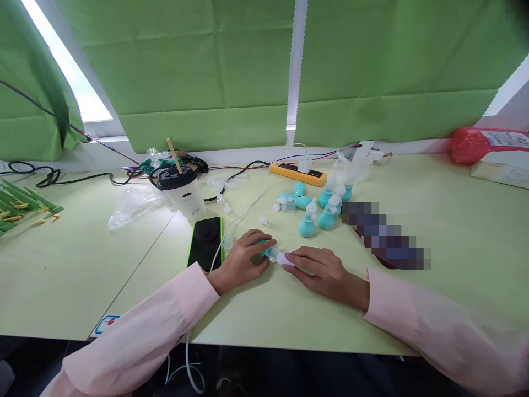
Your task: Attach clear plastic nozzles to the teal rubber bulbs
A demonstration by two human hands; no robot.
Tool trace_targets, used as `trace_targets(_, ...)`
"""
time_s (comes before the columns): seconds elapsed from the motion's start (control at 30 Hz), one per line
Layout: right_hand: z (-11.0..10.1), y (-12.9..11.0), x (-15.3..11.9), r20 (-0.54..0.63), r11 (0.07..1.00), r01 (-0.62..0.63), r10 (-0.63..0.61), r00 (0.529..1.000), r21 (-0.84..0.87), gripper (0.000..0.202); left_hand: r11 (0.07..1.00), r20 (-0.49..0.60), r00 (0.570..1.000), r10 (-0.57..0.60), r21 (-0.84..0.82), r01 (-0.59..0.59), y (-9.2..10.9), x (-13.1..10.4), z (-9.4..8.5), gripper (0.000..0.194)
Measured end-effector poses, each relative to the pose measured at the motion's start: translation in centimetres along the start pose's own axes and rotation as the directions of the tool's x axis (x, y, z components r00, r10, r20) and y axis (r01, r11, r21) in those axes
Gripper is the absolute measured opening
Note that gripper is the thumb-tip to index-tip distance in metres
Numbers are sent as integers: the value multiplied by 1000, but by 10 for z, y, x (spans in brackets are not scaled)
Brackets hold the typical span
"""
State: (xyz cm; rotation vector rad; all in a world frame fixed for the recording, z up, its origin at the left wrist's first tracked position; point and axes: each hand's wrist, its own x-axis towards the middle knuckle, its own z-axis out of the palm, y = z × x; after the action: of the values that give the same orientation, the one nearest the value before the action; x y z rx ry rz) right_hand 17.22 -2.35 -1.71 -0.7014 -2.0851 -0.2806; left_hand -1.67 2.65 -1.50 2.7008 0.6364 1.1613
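My left hand (247,259) is closed around a teal bulb (264,248) with a clear collar, low at the centre of the table. In my right hand (322,271), the fingertips pinch a white translucent tip (284,259), which meets the clear collar end to end. Beyond my hands stand several teal bulbs with white tips, one of them nearest (307,225). More teal bulbs (303,202) lie on their sides just behind. A loose white tip (264,221) rests on the table above my left hand.
A black phone with a green edge (205,242) and a lidded paper cup (185,196) are at the left. A white cable passes by my left hand. Behind lies an orange power strip (298,173). A pixelated object (384,234) is at the right.
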Motion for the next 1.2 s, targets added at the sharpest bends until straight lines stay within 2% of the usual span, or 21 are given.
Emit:
trace_targets(0.13, 1, -3, -3, 13, 999, -17, 16, 1000, 37, 16, 997, -39, 997, 73, 41, -72, -1, 0, 0, 34)
trace_targets(0.27, 1, -3, -4, 51, 999, -17, 15, 999, 37, 15, 990, -6, 996, 89, 109, -88, 0, -3, 1, 33)
trace_targets(0.37, 0, -2, -1, 24, 997, -69, 69, 997, 16, 19, 997, 1, 999, -32, 70, 32, 5, -1, 0, 30)
trace_targets(0.43, -3, -3, 2, 5, 984, -175, 175, 984, 36, 30, 990, -8, 990, -144, 8, 144, 8, 6, -4, 26)
trace_targets(0.53, -8, -8, 1, 35, 922, -359, 358, 933, 146, 52, 961, -77, 958, -276, -46, 273, 9, 24, -14, 22)
trace_targets(0.57, -9, -10, -1, 62, 903, -393, 388, 920, 173, 56, 949, -107, 944, -313, -57, 309, 7, 31, -16, 23)
trace_targets(0.63, -12, -14, -5, 127, 901, -390, 371, 920, 191, 51, 918, -130, 909, -395, -82, 387, 0, 44, -18, 26)
trace_targets(0.7, -12, -16, -10, 183, 926, -318, 283, 942, 204, 40, 880, -83, 880, -468, -141, 454, -9, 56, -13, 30)
trace_targets(0.8, -11, -16, -14, 233, 948, -216, 160, 959, 235, 29, 850, 50, 869, -493, -186, 493, -23, 68, 5, 32)
trace_targets(0.87, -11, -16, -15, 252, 951, -202, 142, 957, 235, 24, 845, 121, 864, -489, -179, 504, -29, 72, 19, 30)
trace_targets(0.97, -12, -16, -13, 248, 952, -198, 138, 959, 234, 18, 849, 165, 863, -478, -164, 502, -32, 72, 31, 26)
trace_targets(1.07, -12, -16, -12, 258, 952, -183, 118, 959, 245, 15, 864, 206, 866, -455, -131, 486, -30, 71, 32, 24)
trace_targets(1.2, -10, -15, -13, 265, 954, -165, 96, 959, 250, 13, 903, 322, 863, -390, -50, 427, -29, 76, 18, 31)
